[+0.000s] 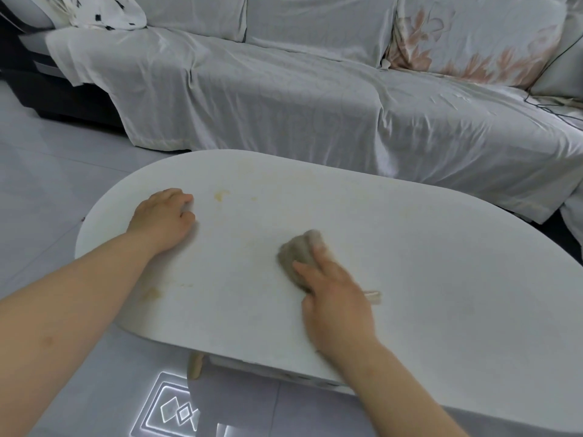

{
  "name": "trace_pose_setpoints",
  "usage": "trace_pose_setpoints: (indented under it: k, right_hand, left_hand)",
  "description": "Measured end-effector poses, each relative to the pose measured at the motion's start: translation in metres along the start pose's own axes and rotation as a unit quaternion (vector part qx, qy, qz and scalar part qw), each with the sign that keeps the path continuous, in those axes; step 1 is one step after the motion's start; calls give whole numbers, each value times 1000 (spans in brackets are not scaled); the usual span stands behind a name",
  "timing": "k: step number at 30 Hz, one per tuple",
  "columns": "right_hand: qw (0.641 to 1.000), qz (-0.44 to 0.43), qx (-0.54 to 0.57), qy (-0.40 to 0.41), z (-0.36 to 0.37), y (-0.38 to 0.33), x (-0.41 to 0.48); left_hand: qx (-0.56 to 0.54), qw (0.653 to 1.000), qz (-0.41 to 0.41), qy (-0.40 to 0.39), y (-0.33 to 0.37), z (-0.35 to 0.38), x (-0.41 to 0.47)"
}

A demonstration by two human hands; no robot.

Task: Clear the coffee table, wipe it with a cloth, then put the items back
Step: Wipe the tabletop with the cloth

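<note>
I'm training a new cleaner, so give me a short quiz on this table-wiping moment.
1. True or false: the right hand presses a cloth onto the table.
2. Which side of the cloth is the yellowish stain on? A) left B) right
3. Fill in: the left hand rests on the ___.

Key: 1 true; 2 A; 3 table.
</note>
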State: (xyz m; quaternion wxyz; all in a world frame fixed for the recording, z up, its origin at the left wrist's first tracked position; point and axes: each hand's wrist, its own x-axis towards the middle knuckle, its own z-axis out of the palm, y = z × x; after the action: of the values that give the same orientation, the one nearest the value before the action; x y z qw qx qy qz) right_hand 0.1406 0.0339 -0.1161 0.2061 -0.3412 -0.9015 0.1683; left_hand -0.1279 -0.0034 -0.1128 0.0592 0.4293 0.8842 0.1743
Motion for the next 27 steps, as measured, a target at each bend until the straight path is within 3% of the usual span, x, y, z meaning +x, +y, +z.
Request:
trace_pose_setpoints:
  k: [5, 7, 11, 13, 17, 20, 22, 27]
  right_hand:
    - [993, -98, 28, -62, -8, -6, -13]
    - [996, -47, 20, -77, -22, 21, -7]
    - [992, 127, -9, 15, -33, 47, 5]
    - [989, 144, -23, 40, -21, 30, 5]
    - [998, -41, -27, 39, 8, -14, 1]
    - [997, -53, 32, -47, 18, -13, 10]
    - [997, -50, 20, -58, 14, 4, 20]
    - [993, 111, -49, 0, -20, 58, 59]
  left_hand:
    - [-68, 997, 13, -19, -19, -15, -10]
    - [-60, 998, 12, -5, -30, -21, -19]
    - [-37, 999, 3, 6, -41, -19, -34]
    - [-31, 999, 6, 22, -42, -17, -35]
    - [-3, 999, 7, 43, -42, -13, -34]
    - [6, 999, 1, 45, -41, -11, -34]
    - [8, 999, -3, 47, -40, -11, -36]
    - [-29, 998, -4, 47, -42, -15, -37]
